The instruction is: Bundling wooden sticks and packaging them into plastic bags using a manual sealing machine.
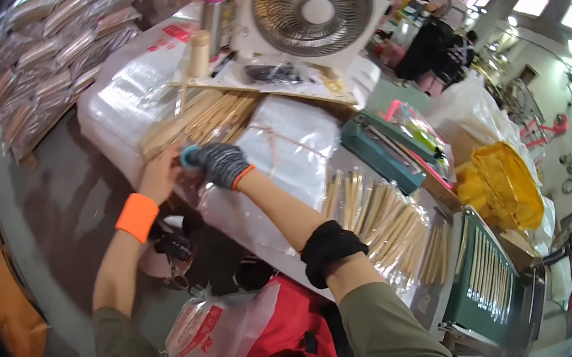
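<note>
My bare left hand (160, 174), with an orange band at the wrist, is closed at the near left end of a pile of thin wooden sticks (224, 111). Right beside it, my right hand (222, 162) wears a grey knit glove with an orange cuff, its fingers bent together. A small teal round piece (190, 156) shows at the gloved fingertips; whether it is held or worn on a finger, I cannot tell. What lies between the two hands is hidden. Flat clear plastic bags (285, 143) lie on the table to the right of the glove.
A box fan (315, 7) stands at the back beside a pink-capped can (214, 9). Bagged stick bundles (385, 227) lie to the right, near a green sealing machine (382, 149) and a green tray of sticks (483, 275). Stacked packs (57, 57) fill the far left.
</note>
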A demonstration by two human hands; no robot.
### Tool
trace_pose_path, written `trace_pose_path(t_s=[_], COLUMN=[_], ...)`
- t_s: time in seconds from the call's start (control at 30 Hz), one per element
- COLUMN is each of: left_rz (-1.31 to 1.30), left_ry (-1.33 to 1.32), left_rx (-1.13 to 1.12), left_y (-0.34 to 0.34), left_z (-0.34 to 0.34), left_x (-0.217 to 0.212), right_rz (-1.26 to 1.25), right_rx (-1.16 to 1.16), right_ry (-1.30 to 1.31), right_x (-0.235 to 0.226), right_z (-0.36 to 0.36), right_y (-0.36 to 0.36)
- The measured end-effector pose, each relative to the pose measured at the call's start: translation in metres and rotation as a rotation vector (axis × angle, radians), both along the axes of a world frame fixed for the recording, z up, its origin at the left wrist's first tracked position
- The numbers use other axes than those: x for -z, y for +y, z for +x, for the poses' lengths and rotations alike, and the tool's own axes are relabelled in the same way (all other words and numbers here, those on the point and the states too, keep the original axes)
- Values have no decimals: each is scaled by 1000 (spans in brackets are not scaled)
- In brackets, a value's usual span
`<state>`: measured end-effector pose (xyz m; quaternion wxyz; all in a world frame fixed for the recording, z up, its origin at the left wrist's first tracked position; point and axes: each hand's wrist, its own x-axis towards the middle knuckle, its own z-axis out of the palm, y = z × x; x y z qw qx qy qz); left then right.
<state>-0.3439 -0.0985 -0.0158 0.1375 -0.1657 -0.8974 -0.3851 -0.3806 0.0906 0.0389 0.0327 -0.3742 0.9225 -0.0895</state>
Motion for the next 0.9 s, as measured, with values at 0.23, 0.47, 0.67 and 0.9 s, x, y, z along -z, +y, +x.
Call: trace_pose_path(t_s=[0.23,0.47,0.67,0.9], left_rz=[192,207,545,-107], left_ry=[164,189,-188,91], left_rx=[-505,-405,-112,-595], left_y=[71,53,-48,-80], left_z=[15,22,21,173], left_x=[34,54,30,111], right_rz=[-3,132,130,-339], right_rx=[3,-35,60,78], right_ry=[-5,-42,26,94], right_x=[1,-3,8,40], right_z=[-2,13,3,3], right_y=[-11,-27,-31,14])
